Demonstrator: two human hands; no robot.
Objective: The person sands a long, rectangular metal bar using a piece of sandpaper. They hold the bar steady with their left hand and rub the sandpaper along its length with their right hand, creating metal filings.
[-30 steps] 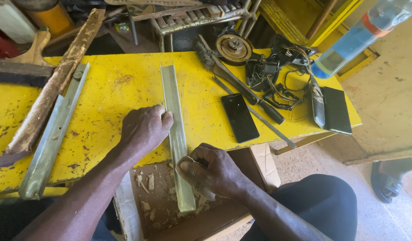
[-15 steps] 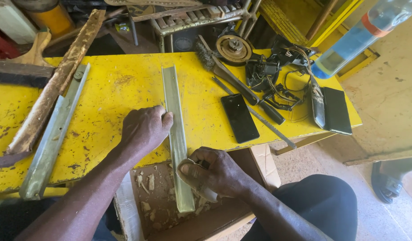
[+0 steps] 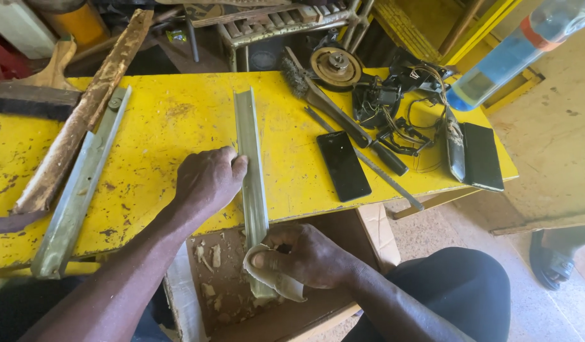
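The left hand [image 3: 207,180] is laid palm-down on the yellow tabletop [image 3: 146,126], its forearm stretched up from the lower left; the fingers are curled loosely and pressed against the left side of a long pale-green metal channel [image 3: 251,164]. The channel is laid lengthwise away from the person, its far end on the tabletop and its near end carried out over the tabletop's front edge. The right hand [image 3: 302,256] is brought in from the lower right, wrist bent, and is closed around a folded piece of tan sandpaper [image 3: 273,278], which is pressed against the near end of the channel.

Below that end an open cardboard box [image 3: 375,231] is set, and pale chips and scraps [image 3: 210,256] are scattered over its brown floor.

On the tabletop a second channel [image 3: 77,196] and a rough wooden strip [image 3: 83,114] are laid at the left, and a black phone [image 3: 343,166] just right of the held channel. A clear plastic bottle [image 3: 514,54] holding blue liquid is seen at the upper right.
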